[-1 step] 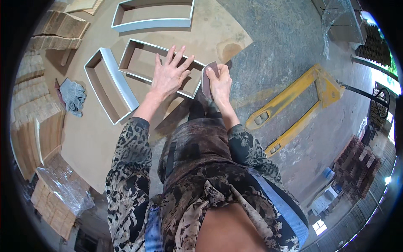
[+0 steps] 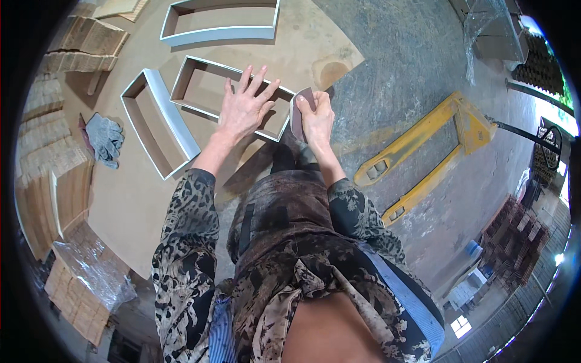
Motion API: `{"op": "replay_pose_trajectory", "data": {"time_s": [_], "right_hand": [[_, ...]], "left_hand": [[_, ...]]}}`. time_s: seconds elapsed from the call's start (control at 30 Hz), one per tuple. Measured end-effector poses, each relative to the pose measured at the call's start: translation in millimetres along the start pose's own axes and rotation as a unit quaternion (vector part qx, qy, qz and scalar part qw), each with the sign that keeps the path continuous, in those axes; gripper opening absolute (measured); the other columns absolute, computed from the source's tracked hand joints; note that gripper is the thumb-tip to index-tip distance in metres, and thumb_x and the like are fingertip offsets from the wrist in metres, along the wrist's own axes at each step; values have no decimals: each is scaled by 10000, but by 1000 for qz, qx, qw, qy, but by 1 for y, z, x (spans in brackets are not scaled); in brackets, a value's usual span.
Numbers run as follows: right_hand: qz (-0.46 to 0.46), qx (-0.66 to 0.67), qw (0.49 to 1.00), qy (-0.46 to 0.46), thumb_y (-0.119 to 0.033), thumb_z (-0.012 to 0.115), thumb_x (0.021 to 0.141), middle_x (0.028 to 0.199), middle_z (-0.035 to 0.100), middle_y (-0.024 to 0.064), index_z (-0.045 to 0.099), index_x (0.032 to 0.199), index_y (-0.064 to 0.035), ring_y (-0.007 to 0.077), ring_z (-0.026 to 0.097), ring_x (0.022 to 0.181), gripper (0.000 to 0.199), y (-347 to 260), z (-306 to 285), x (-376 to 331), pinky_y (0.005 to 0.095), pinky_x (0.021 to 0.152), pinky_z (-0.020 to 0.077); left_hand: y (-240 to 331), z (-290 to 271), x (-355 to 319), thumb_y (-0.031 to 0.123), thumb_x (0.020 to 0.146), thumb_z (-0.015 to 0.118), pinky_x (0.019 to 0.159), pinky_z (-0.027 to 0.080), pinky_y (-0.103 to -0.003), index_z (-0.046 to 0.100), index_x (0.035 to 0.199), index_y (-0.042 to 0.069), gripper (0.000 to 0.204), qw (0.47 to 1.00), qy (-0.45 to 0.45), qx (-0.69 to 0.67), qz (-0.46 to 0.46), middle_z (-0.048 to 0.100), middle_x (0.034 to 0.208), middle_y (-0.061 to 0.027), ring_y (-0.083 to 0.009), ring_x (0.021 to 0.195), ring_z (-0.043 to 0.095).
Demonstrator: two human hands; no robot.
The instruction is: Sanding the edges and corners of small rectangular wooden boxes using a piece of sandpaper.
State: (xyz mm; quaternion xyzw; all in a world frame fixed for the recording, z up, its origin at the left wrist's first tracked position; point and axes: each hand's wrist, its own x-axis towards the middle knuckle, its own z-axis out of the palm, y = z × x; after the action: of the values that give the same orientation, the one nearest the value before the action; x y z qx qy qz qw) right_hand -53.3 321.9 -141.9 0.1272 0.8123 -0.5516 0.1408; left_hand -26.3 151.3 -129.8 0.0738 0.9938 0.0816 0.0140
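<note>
My left hand (image 2: 243,109) lies with fingers spread across the middle of a shallow rectangular wooden tray (image 2: 203,89) with pale edges, its fingertips reaching the far rim. At the tray's right end, my right hand (image 2: 318,120) pinches a brown sheet of sandpaper (image 2: 297,121) between thumb and fingers, close against the end wall. The sheet's underside and its exact contact with the wall are hidden. Left of this tray sits a similar tray (image 2: 171,116) with a white outer side, set at a slant. A third tray (image 2: 221,35) stands beyond, near the upper edge.
The trays rest on a broad tan board (image 2: 121,199). Grey work gloves (image 2: 104,138) lie at its left. Stacks of wooden pieces (image 2: 72,196) line the left side, with clear plastic wrap (image 2: 100,272) nearer me. A yellow pallet jack (image 2: 475,130) stands on the concrete floor at right.
</note>
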Motion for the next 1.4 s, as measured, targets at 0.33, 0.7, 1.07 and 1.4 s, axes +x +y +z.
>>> {"op": "replay_pose_trajectory", "data": {"time_s": [0.33,0.7,1.07,1.4], "right_hand": [[-5,21,997,72,-241,645,758,805,637,146,541,907,-47,315,616,787,266,-4,6,-7,396,721,454],[29,26,992,119,-208,647,745,834,637,149,544,887,-34,299,612,817,247,-17,14,6,377,745,448],[24,73,983,168,-146,653,738,779,593,62,544,857,-13,137,546,716,210,-10,23,-1,281,676,447],[35,109,982,153,-104,638,758,752,568,42,536,843,-17,112,523,687,158,-13,27,-8,254,636,434]], "left_hand": [[2,2,7,346,856,520,905,399,-562,445,1283,284,438,999,39,-12,14,314,1397,-30,-283,1305,250],[3,8,5,343,856,518,870,455,-499,473,1256,294,405,995,74,-56,21,361,1370,-23,-296,1275,303],[3,2,6,326,841,536,791,481,-541,501,1224,276,387,994,84,-65,23,378,1348,-25,-297,1268,306],[2,2,2,320,844,533,799,477,-550,495,1230,277,390,994,82,-68,15,382,1343,-25,-302,1257,321]]}}
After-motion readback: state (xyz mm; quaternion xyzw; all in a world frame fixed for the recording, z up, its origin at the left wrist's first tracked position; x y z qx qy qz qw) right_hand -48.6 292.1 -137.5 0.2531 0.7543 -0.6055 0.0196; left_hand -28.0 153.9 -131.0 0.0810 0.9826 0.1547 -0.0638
